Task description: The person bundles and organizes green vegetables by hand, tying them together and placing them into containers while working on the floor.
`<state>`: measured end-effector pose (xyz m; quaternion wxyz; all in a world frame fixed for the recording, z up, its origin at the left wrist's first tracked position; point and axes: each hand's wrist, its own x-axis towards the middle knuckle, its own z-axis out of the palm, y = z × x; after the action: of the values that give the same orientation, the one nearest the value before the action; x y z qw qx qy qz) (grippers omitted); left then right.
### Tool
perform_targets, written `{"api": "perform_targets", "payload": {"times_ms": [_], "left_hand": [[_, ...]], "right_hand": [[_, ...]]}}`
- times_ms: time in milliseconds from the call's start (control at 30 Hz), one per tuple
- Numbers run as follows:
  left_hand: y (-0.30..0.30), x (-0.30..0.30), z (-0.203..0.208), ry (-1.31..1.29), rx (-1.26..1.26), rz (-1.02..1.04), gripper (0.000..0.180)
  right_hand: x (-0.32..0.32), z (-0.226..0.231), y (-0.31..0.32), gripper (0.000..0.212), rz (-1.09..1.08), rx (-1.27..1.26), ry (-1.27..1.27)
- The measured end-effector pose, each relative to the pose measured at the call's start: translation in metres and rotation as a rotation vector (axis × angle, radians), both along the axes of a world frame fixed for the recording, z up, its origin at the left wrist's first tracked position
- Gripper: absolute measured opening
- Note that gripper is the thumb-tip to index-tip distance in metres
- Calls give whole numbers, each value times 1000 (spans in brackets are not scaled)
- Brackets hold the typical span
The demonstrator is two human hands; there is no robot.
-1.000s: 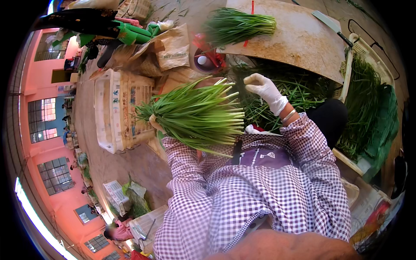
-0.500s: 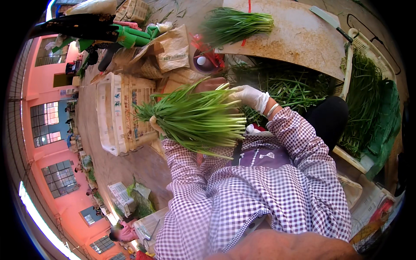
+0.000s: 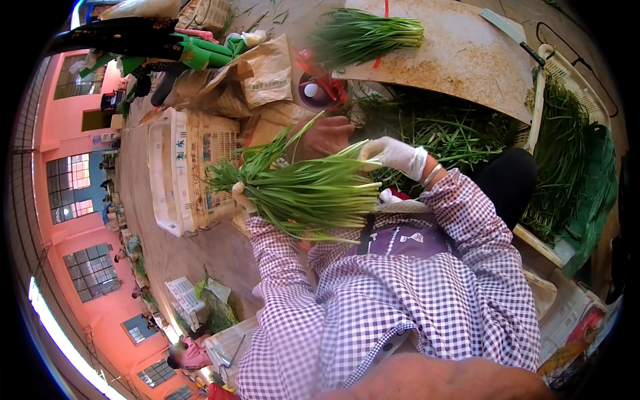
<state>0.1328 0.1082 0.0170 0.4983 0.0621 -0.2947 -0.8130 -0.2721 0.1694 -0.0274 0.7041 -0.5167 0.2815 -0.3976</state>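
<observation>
A large bunch of Chinese chives (image 3: 307,193) lies across the front of my body, pale stalk ends to the right and leaf tips to the left. My left hand (image 3: 241,195) is wrapped round the bunch near its leafy end, mostly covered by leaves. On the other side, my right hand (image 3: 395,156), in a white glove, is closed on a few stalks at the upper edge of the stalk ends. Behind the bunch shows a brown, rounded shape (image 3: 323,139) that I cannot make out. Another chive bunch (image 3: 373,33) rests on the worn board (image 3: 467,67).
A knife (image 3: 510,33) lies at the board's right edge. Loose leaves (image 3: 447,133) are heaped below it. At right stands a crate (image 3: 577,80) of greens; at left, a white plastic crate (image 3: 175,173). A purple bucket (image 3: 317,97) with red ties is near a paper sack (image 3: 267,77).
My right hand has shifted slightly right and down, with stalks at its fingertips. The bunch's upper leaves have spread apart, uncovering more of the brown shape. My left hand stays nearly in place.
</observation>
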Motion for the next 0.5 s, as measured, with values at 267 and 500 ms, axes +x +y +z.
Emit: {"api": "perform_targets", "payload": {"times_ms": [267, 500], "left_hand": [[0, -57, 20, -100, 126, 102, 30], [-6, -3, -15, -242, 230, 227, 34]], "right_hand": [[-52, -6, -5, 12, -49, -25, 261], [-128, -22, -4, 14, -172, 71, 708]]}}
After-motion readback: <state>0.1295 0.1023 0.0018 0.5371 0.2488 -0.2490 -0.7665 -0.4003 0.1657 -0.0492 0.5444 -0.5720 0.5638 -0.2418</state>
